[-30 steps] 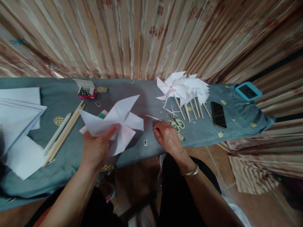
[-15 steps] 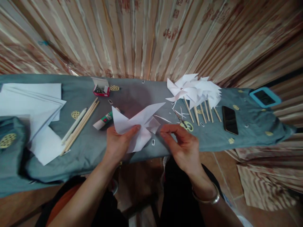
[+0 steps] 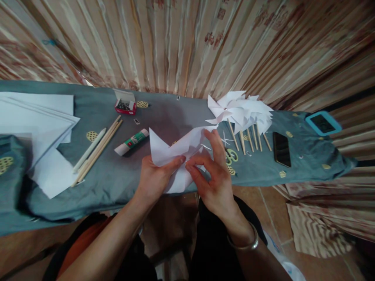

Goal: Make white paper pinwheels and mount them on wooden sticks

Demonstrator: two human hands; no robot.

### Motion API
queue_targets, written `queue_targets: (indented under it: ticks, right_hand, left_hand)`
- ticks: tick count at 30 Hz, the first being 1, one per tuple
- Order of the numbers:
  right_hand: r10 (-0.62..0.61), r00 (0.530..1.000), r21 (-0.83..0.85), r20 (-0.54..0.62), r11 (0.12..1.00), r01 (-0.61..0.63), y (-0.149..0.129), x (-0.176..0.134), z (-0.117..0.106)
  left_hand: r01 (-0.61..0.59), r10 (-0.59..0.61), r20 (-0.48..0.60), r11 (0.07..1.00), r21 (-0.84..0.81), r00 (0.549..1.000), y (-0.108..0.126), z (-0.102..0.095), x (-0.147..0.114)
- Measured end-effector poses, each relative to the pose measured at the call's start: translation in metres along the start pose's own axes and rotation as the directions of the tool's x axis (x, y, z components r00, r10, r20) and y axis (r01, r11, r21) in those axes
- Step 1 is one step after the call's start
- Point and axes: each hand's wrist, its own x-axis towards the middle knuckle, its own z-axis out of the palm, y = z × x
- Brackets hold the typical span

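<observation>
My left hand (image 3: 155, 177) grips a white paper pinwheel (image 3: 161, 150), its thumb pressed on the folded points near the middle. The thumb and forefinger of my right hand (image 3: 212, 175) pinch a tiny shiny thumbtack (image 3: 186, 160) at the pinwheel's centre. The other right fingers are raised over the right blade and hide part of it. Left of the pinwheel lies a green and white glue stick (image 3: 133, 142). Behind it, a small red box (image 3: 125, 106) stands with its lid up and metal tacks inside.
Pinwheels on sticks (image 3: 234, 111) lie overlapped at the back right, with green-handled scissors (image 3: 232, 156) and paper scraps nearby. Farther right are a phone (image 3: 282, 149) and a blue-framed device (image 3: 324, 123). Wooden sticks (image 3: 99, 152) and white paper sheets (image 3: 55, 113) lie on the left.
My right hand has moved left to the pinwheel's centre, its fingertips now touching the paper by my left thumb. The pinwheel and my left hand have shifted slightly right, uncovering the glue stick.
</observation>
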Motion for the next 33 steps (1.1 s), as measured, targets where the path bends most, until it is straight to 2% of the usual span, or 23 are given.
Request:
queue_targets:
  ticks: [4, 13, 23, 33]
  right_hand:
    - [0.058, 0.998, 0.081, 0.011, 0.995, -0.058, 0.0033, 0.0018, 0.0026]
    - [0.114, 0.993, 0.192, 0.023, 0.974, -0.116, 0.007, 0.0024, 0.0064]
    - [0.143, 0.987, 0.25, 0.066, 0.956, -0.156, 0.0093, 0.0022, 0.0074]
    - [0.186, 0.978, 0.264, 0.096, 0.943, -0.205, 0.0087, 0.0023, 0.0072]
  left_hand:
    - [0.039, -0.039, -0.004, 0.999, -0.013, 0.999, 0.0021, -0.0007, -0.0029]
    - [0.027, -0.027, -0.009, 0.999, -0.033, 1.0, 0.0033, -0.0034, -0.0031]
    - [0.042, -0.042, -0.016, 0.999, -0.01, 0.999, 0.0063, -0.003, -0.005]
    - [-0.014, 0.015, -0.026, 1.0, 0.018, 1.0, 0.0075, -0.002, -0.0066]
